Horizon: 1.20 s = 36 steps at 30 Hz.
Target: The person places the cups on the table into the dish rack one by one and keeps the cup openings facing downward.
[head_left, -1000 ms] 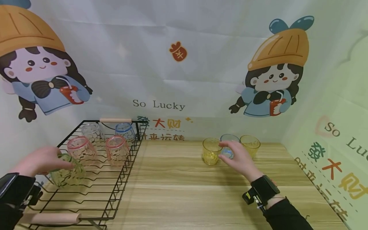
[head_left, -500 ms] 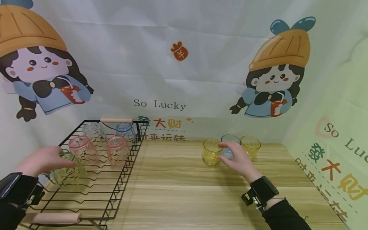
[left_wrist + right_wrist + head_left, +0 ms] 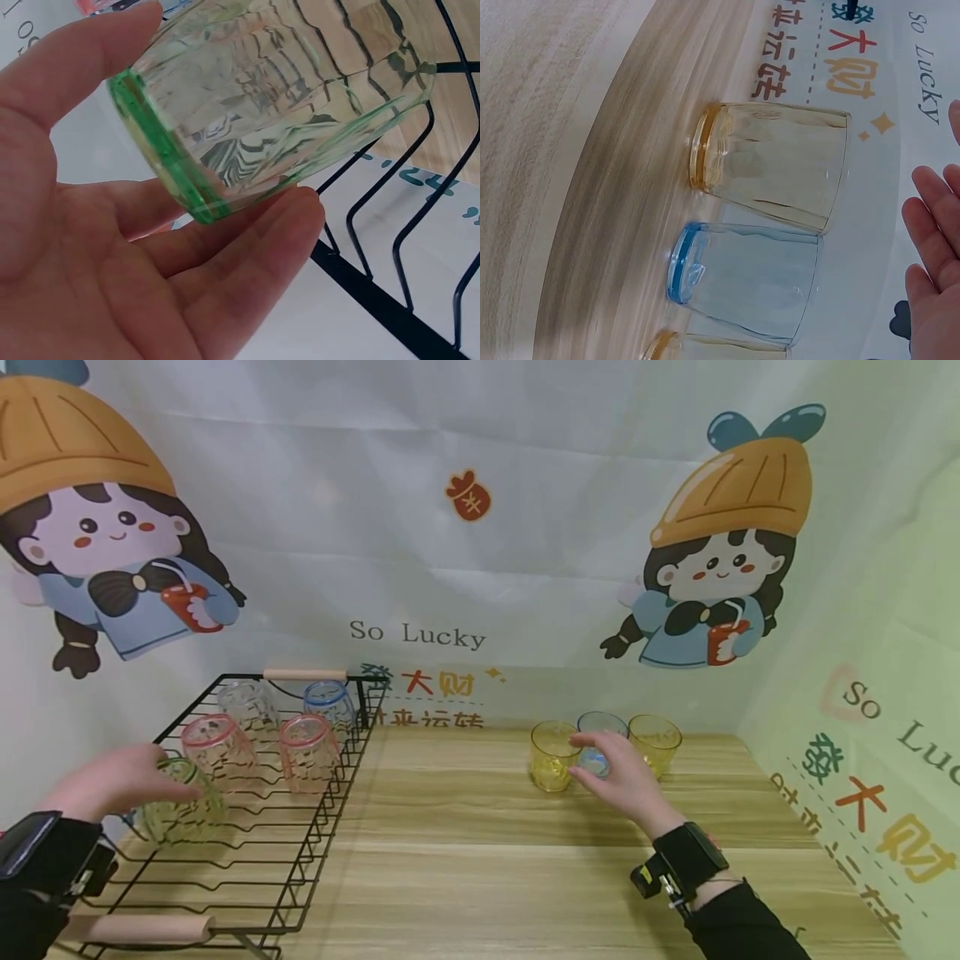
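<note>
A clear green-tinted glass (image 3: 187, 818) stands bottom-up on the black wire rack at the left. My left hand (image 3: 123, 781) grips it around its base; in the left wrist view the thumb lies on one side of the green base (image 3: 161, 139) and fingers on the other. On the table at the right, a yellow glass (image 3: 552, 768), a blue glass (image 3: 602, 723) and another yellow glass (image 3: 656, 747) stand upright in a close group. My right hand (image 3: 618, 777) hovers by them, thumb and fingers apart, holding nothing; the right wrist view shows its fingertips beyond the rims.
Farther back on the wire rack (image 3: 300, 881) stand two pink-rimmed glasses (image 3: 217, 752), a clear glass (image 3: 247, 710) and a blue-rimmed glass (image 3: 330, 702), all bottom-up. The rack has wooden handles (image 3: 138, 929) at both ends. A printed cloth (image 3: 525, 568) hangs behind the wooden table (image 3: 465, 860).
</note>
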{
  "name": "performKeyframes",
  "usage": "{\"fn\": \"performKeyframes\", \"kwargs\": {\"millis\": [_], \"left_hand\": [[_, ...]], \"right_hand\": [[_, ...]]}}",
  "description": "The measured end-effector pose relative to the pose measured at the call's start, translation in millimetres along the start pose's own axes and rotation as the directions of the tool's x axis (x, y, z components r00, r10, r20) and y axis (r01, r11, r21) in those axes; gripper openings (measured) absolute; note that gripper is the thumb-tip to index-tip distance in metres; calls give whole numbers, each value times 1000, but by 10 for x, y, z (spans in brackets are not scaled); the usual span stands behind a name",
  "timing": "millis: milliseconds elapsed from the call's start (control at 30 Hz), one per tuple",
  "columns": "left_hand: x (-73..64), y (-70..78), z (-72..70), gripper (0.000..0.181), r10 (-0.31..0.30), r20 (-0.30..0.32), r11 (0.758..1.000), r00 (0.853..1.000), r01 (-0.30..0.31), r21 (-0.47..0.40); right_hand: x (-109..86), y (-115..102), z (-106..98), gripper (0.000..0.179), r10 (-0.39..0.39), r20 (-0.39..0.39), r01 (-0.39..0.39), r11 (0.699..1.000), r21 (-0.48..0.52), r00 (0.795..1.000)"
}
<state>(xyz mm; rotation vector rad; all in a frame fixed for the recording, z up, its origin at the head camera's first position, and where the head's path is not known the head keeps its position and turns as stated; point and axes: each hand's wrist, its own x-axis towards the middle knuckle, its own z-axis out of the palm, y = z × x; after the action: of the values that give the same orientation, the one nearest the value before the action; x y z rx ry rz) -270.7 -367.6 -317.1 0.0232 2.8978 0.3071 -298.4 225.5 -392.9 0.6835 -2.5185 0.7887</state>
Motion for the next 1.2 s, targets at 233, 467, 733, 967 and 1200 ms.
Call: {"fn": "performKeyframes", "kwargs": {"millis": [233,467,733,967,1200], "left_hand": [[43,-41,36,104,5,12,1000,1000,-5,-2],[26,-24,47,109,15,18,1000,1000,-15,-13],[2,-2,78,116,21,0,1000,1000,-21,-22],[-9,35,71,118,59,-97,998,994,-60,-10],[-68,138,25,121,44,-161,998,986,-37,44]], "right_hand": [[-12,30,16,40,-9,-13,9,1000,7,1000],[-10,49,31,40,-6,-6,6,1000,5,1000],[-5,28,54,42,-2,7,2,1000,-25,1000],[0,27,60,41,-9,0,9,999,-42,1000],[14,34,65,43,-12,5,12,998,-58,1000]]}}
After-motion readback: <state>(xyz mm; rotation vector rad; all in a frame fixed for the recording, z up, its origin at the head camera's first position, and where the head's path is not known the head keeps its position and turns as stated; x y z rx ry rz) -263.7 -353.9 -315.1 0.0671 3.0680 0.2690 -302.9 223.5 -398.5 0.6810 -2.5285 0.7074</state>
